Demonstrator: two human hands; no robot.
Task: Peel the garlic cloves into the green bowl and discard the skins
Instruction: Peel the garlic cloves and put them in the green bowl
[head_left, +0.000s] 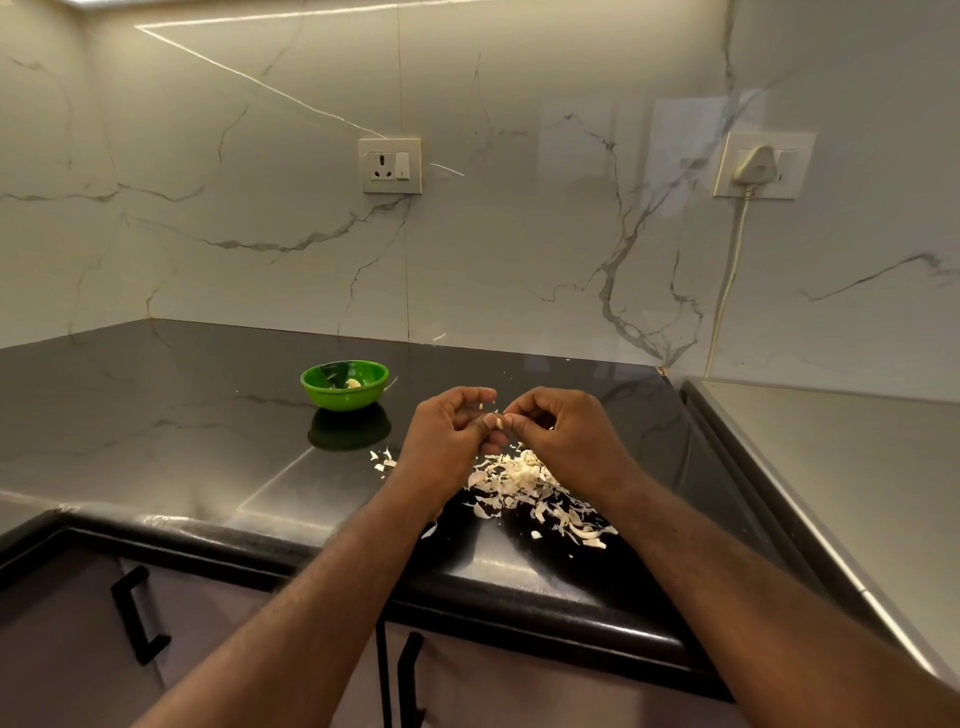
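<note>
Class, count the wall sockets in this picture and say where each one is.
2. The empty socket is on the wall behind the green bowl; the second socket is further right, with a white plug in it. None seems hidden.

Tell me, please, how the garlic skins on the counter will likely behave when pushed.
The garlic skins look thin and curled, so probably light and floppy. Loose on the glossy counter, they would likely scatter rather than move together.
</note>
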